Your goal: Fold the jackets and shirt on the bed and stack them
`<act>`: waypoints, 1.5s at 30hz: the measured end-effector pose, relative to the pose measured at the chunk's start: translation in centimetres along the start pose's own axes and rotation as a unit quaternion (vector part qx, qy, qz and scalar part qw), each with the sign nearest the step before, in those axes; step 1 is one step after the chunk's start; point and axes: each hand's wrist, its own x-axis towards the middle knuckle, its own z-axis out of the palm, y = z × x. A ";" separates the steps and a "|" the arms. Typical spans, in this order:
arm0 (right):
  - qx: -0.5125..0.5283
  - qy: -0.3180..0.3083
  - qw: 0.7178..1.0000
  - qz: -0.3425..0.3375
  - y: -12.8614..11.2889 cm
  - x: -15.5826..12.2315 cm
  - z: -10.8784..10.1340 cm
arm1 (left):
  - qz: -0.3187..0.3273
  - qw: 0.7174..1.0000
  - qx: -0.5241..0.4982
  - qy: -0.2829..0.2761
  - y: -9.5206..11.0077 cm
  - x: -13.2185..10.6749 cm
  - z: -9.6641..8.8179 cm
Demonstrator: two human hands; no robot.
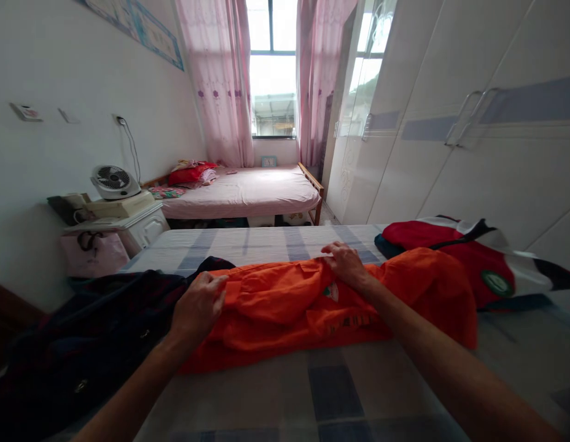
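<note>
An orange garment [271, 307] with a small white-and-green badge and some dark printing lies across the bed in front of me, loosely folded into a long band. My left hand [199, 307] is at its left end, fingers curled against the fabric. At the garment's far edge, right of its middle, my right hand [344, 263] has bent fingers closed on the cloth. Dark navy clothing [114, 331] lies left of the orange garment, partly behind my left forearm. To the right, a red, white and black garment [455, 245] with a round green patch is heaped against the orange one.
The bed sheet [335, 387] is checked in white and blue-grey. Behind stands a second bed [266, 190] with red bundled cloth. On the left, a fan [113, 181] rests on a box atop a white cabinet [149, 230], beside a pink bag [94, 255]. A white wardrobe [418, 153] lines the right.
</note>
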 end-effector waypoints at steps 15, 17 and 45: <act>-0.043 -0.119 0.990 -0.059 -1.4 -3.1 4.3 | 0.113 0.987 0.082 -0.073 1.9 -1.9 8.2; -0.070 0.018 0.996 -0.049 0.1 -4.7 0.9 | 0.110 0.988 0.082 -0.068 1.9 -1.9 7.9; -0.022 0.050 0.990 -0.131 -3.6 -8.0 -3.9 | 0.117 0.989 0.068 -0.061 1.8 -1.8 8.0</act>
